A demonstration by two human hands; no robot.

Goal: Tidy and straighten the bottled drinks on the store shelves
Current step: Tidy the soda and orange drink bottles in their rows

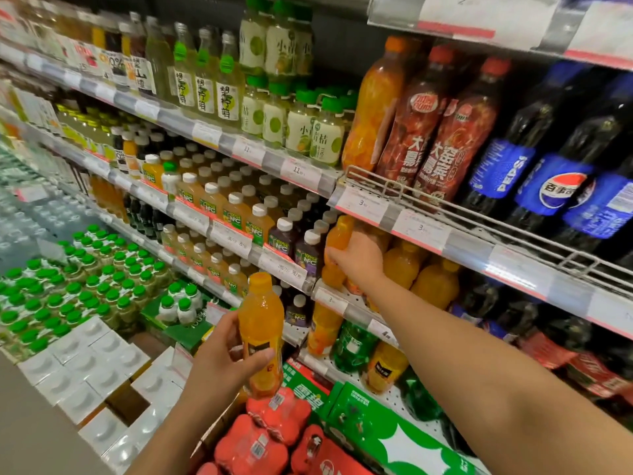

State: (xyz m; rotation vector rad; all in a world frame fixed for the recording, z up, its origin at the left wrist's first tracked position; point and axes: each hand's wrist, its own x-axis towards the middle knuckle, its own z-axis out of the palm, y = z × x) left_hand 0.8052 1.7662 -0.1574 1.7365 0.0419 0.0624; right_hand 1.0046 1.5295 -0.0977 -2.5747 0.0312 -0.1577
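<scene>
My left hand (226, 354) grips an orange juice bottle (262, 313) upright in front of the shelves, below centre. My right hand (359, 258) reaches onto the middle shelf and wraps around another orange juice bottle (337, 234) at the left end of a row of orange bottles (435, 282). That bottle stands at the shelf's front edge (334, 298). More orange bottles (323, 329) and a green bottle (352, 344) stand on the shelf below.
Above are tall orange, red and Pepsi bottles (555, 193) behind a wire rail (445, 200). NFC juice bottles (236, 210) fill the shelves to the left. Red packs (267, 437), green cartons (383, 437) and green-capped bottles (78, 289) sit on the floor stacks.
</scene>
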